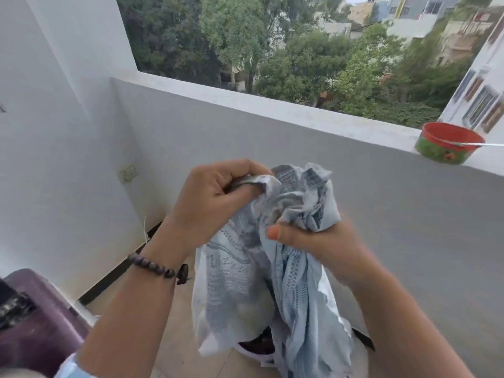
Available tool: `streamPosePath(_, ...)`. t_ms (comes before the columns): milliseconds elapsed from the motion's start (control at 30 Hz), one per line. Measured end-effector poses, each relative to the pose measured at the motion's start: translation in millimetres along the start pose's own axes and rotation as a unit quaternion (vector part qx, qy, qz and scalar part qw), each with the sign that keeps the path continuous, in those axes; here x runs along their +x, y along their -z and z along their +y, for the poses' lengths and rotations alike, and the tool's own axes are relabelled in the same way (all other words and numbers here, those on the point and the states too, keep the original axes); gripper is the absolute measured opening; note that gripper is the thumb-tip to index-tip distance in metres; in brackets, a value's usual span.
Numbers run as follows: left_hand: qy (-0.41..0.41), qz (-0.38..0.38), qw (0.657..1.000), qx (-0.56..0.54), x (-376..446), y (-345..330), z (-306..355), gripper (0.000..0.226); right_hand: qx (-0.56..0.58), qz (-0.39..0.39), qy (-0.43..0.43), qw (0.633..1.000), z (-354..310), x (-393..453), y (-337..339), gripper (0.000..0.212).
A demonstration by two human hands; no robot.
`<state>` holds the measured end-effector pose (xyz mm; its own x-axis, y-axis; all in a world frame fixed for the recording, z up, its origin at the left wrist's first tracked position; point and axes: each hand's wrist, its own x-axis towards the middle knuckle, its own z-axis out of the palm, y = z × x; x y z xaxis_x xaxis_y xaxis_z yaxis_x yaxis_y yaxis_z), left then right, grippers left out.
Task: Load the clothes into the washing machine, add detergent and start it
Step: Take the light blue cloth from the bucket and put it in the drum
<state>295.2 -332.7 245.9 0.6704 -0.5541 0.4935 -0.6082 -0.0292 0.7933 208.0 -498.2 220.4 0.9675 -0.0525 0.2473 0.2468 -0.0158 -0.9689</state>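
Hands, two, both grip one crumpled pale-blue patterned cloth (275, 249): left hand (215, 197) and right hand (316, 241) curl tightly around it. One red-rimmed green round tub (447, 144) sits on the white parapet ledge (272, 105), contents hidden.

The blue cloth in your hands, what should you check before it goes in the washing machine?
1. Left hand grips the cloth: ok.
2. Right hand grips it too: ok.
3. Cloth lifted off the floor: cannot tell, its lower end runs out of the picture.
4. Washing machine lid open: cannot tell, only a purple corner shows at lower left.
5. Clothes left in the basket below: ok, something dark shows inside.
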Motion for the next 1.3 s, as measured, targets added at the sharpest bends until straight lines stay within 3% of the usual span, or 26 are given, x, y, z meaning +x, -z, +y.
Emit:
streamPosePath(67,-0.01,-0.033,0.999,0.013,-2.6,-4.6,9.9,0.017,-0.039,-0.041,-0.008,0.998,7.6,3.8,-12.2,0.027)
streamPosePath(167,0.018,-0.013,1.0,-0.008,-14.3,-8.4,-7.6,0.023,-0.088,-0.007,-0.002,0.996,11.9,8.6,-14.6,0.024)
streamPosePath(233,0.063,0.014,0.997,-0.038,-27.4,-7.4,-26.4,0.033,-0.077,0.023,0.001,0.997,10.5,9.7,-8.6,0.017)
streamPosePath(333,0.146,-0.036,0.985,-0.085,-51.1,-14.4,-56.4,0.031,-0.003,0.069,0.009,0.998,5.8,11.9,-0.8,0.016)
streamPosePath(467,0.222,-0.025,0.973,0.064,-76.0,-24.4,-114.9,0.008,0.07,0.134,0.019,0.988,0.1,17.5,10.6,0.02)
streamPosePath(500,0.241,-0.023,0.966,0.092,-81.2,-22.6,-128.9,0.012,0.08,0.15,0.022,0.985,-3.1,18.2,14.1,0.023)
streamPosePath(600,0.268,-0.008,0.953,0.144,-94.5,-18.1,-159.4,0.051,0.094,0.175,0.051,0.979,-9.5,18.6,29.6,0.03)
streamPosePath(700,0.263,0.075,0.953,0.131,-88.6,-11.8,-161.5,0.03,0.108,0.198,0.066,0.972,-7.0,17.9,40.6,0.02)
streamPosePath(800,0.226,0.115,0.965,0.061,-66.3,-10.2,-134.0,0.033,0.078,0.184,0.032,0.979,3.3,16.8,38.0,0.023)
streamPosePath(867,0.173,0.099,0.979,0.036,-48.6,-13.5,-103.6,0.028,0.044,0.127,-0.012,0.991,11.9,15.2,27.2,0.033)
streamPosePath(967,0.107,0.039,0.993,0.012,-26.6,-22.6,-60.8,0.015,0.024,-0.034,-0.076,0.996,22.4,11.2,3.5,0.063)
streamPosePath(1033,0.081,0.02,0.996,0.029,-20.8,-24.0,-48.9,0.028,-0.01,-0.095,-0.087,0.992,29.6,9.8,-7.8,0.05)
streamPosePath(1100,0.08,0.041,0.993,0.082,-20.3,-22.8,-51.8,0.036,-0.049,-0.067,-0.074,0.994,35.5,10.7,-8.4,0.025)
streamPosePath(1167,0.092,0.055,0.991,0.082,-24.5,-21.0,-60.4,0.033,-0.078,-0.041,-0.054,0.995,36.8,11.9,-5.2,0.015)
streamPosePath(1233,0.096,0.033,0.994,0.027,-32.5,-20.5,-70.7,0.031,-0.097,-0.03,-0.037,0.994,34.9,12.6,-1.9,0.023)
streamPosePath(1300,0.11,-0.001,0.994,-0.017,-44.2,-19.6,-84.4,0.044,-0.088,-0.003,-0.023,0.996,28.6,13.3,3.2,0.04)
